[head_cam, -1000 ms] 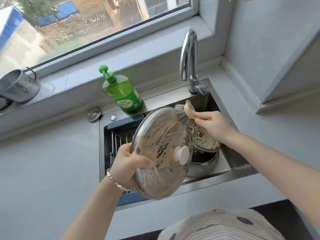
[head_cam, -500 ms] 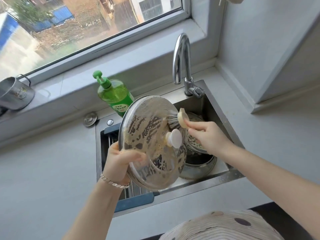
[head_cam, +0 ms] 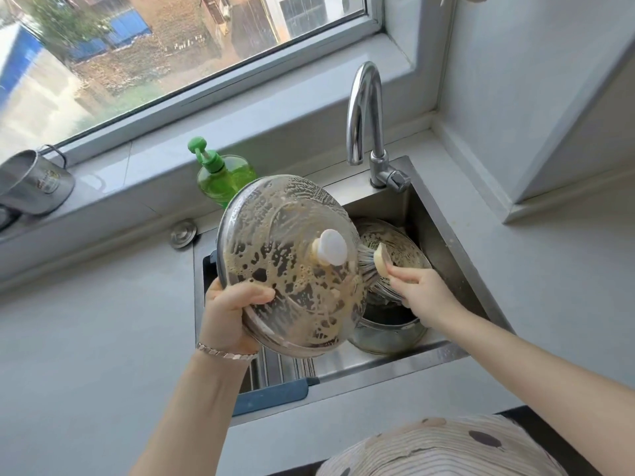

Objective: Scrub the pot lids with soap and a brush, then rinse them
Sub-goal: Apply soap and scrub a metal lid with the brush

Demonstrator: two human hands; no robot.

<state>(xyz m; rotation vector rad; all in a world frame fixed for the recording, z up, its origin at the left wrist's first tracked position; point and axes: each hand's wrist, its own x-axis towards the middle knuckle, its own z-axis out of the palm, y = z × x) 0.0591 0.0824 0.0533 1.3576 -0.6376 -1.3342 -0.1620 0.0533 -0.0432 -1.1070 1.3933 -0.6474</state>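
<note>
Soap bottle (head_cam: 220, 180) behind lid (head_cam: 288, 266), faucet (head_cam: 367, 121) right.

arms: bare, no sleeves | left wrist: metal link bracelet (head_cam: 225, 353) | torso: striped garment (head_cam: 443, 448) (dark dots)

Foamy glass lid (head_cam: 285, 269) tilts, white knob towards us, above the sink (head_cam: 395, 364), brush (head_cam: 371, 266) bristles pressing its three o'clock edge, second soapy lid (head_cam: 398, 243) just beyond, green soap bottle (head_cam: 223, 176) at eleven o'clock.
</note>
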